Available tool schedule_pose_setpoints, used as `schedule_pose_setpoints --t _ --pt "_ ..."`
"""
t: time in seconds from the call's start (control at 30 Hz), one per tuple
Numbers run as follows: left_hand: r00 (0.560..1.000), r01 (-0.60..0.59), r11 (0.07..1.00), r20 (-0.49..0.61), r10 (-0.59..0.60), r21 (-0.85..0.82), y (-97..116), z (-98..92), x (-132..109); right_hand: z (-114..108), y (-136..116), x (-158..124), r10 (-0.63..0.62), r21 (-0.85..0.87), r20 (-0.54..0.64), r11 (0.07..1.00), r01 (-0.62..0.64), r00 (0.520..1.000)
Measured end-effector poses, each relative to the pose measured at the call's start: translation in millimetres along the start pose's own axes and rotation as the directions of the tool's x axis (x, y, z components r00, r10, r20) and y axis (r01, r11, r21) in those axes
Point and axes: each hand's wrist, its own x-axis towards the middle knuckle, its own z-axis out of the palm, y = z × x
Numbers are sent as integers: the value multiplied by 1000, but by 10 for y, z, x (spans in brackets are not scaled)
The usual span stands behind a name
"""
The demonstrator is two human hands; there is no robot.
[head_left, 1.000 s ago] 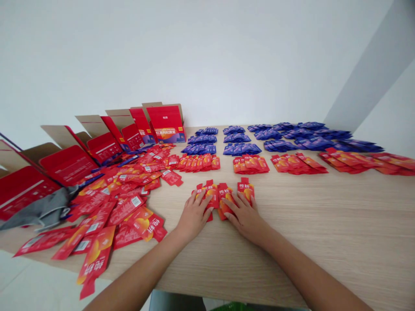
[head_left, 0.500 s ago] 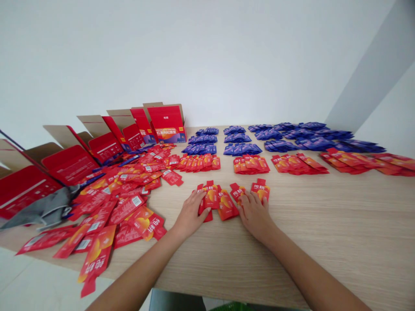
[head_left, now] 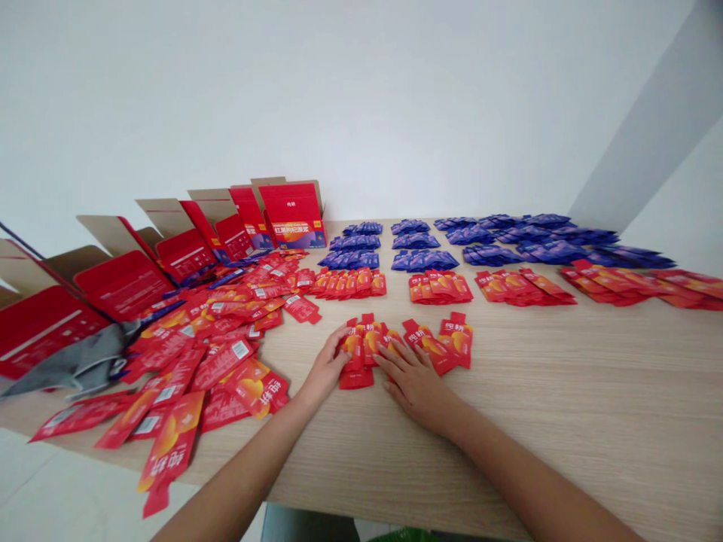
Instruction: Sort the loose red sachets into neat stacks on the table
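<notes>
Several red-and-orange sachets lie in an overlapping row on the table in front of me. My left hand is at the row's left end, thumb and fingers apart, touching the edge of the leftmost sachet. My right hand lies palm down over the middle of the row. Its fingers are spread, and they partly cover the sachets beneath. To the right of those fingers, a tilted sachet and the end sachet overlap. Another sachet sticks out below the left end.
A loose heap of red sachets covers the left side, with a grey cloth beside it. Open red cartons stand behind. Red sachet piles and blue sachet piles line the table's far side.
My right hand has slid left and toward me, uncovering the sachets at the right end. My left hand has drawn back slightly to the left, showing more of the leftmost sachet.
</notes>
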Motion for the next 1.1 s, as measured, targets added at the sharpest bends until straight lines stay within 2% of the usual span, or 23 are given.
schedule_pose_setpoints --t 0.13,0.27,0.37,0.57,0.67,0.73,0.83,0.9,0.97,1.03,1.1 --pt "999 -17 999 36 16 50 12 54 -14 -29 20 -37 17 24 -25 1000 -16 1000" --pt "995 -51 992 88 41 114 47 152 -18 6 52 -42 68 75 -182 996 -56 981" --pt "991 -66 991 127 52 115 114 314 11 38 71 -24 97 70 -267 994 -81 959" --pt "993 -22 998 111 29 -62 291 788 106 -22 82 -43 77 -28 -218 996 -85 973" --pt "994 16 998 106 -10 -57 251 824 195 -50 85 -70 113 -43 -158 992 -121 981" --pt "994 24 999 106 -28 42 171 670 299 -54 80 -78 125 -47 -137 990 -132 983" --pt "1000 -12 936 15 7 351 28 200 514 -51 68 -72 134 -47 -135 989 -141 982" --pt "996 57 819 -90 -7 571 -51 -174 661 -51 64 -65 140 -42 -141 988 -147 980" --pt "975 216 670 -188 -116 710 -107 -494 777 -54 66 -60 137 -32 -147 989 -143 980" --pt "952 294 550 -188 -241 782 -137 -693 839 -63 70 -60 132 -24 -151 990 -138 980" --pt "949 260 494 -125 -290 830 -133 -751 835 -77 70 -61 134 -16 -153 990 -138 979"
